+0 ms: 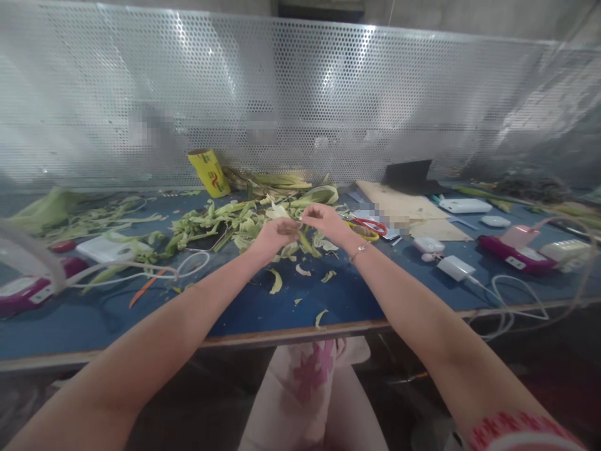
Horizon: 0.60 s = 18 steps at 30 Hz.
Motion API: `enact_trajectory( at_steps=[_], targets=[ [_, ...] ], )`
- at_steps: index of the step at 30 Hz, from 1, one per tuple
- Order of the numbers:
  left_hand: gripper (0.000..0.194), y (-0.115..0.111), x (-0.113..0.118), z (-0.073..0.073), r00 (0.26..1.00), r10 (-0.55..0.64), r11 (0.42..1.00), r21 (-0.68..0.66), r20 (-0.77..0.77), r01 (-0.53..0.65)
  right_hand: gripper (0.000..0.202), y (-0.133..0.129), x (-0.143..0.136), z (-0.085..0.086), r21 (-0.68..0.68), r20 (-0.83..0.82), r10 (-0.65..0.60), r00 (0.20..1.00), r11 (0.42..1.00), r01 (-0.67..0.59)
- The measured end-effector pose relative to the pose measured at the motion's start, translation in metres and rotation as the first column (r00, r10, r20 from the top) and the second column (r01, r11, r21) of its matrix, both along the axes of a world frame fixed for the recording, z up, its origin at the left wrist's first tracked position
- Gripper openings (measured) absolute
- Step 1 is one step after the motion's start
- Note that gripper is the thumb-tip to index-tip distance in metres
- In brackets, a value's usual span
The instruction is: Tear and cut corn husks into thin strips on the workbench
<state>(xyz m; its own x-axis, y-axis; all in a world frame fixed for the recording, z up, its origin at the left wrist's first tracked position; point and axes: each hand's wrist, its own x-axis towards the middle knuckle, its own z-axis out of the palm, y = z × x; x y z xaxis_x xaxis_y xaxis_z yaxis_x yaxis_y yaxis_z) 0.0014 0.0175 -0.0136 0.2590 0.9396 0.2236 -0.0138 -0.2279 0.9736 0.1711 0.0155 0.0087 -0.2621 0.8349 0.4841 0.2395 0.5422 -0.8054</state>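
Note:
My left hand [278, 237] is closed around a pale green plant piece; a cream, petal-like part [276, 210] shows above its fingers and a green stalk [306, 243] below. Beside it, the thumb and fingers of my right hand [326, 223] are pinched together at the top of the same piece. What lies between the right fingertips is too small to make out. A heap of pale green leaves and stalks [235, 219] spreads behind and left of my hands. Several torn leaf scraps [275, 282] lie on the blue tabletop [300, 307] in front.
Red-handled scissors [370, 224] lie right of my hands, by a cardboard sheet [417, 210]. A yellow tube [210, 172] leans at the back before a perforated metal screen [305, 94]. Purple power strips [516, 255], a white charger [455, 269] and cables lie at the sides.

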Motion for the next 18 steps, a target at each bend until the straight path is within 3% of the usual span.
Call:
enact_trajectory(
  at_steps=[4,9,18],
  targets=[
    [0.030,0.009,-0.005,-0.006,0.979,0.029,0.997,0.075,-0.201,-0.015,0.017,0.005,0.001,-0.005,-0.036,0.057,-0.005,0.998,0.999,0.008],
    [0.028,0.013,-0.010,-0.005,0.897,0.011,0.995,0.095,-0.441,0.034,0.016,0.007,-0.001,-0.009,-0.063,0.156,-0.005,0.988,0.998,0.016],
    [0.023,0.009,-0.011,0.001,0.781,0.047,0.970,0.215,-0.623,0.113,0.013,0.008,-0.001,-0.012,-0.149,0.200,0.025,0.979,0.989,0.005]
  ],
)
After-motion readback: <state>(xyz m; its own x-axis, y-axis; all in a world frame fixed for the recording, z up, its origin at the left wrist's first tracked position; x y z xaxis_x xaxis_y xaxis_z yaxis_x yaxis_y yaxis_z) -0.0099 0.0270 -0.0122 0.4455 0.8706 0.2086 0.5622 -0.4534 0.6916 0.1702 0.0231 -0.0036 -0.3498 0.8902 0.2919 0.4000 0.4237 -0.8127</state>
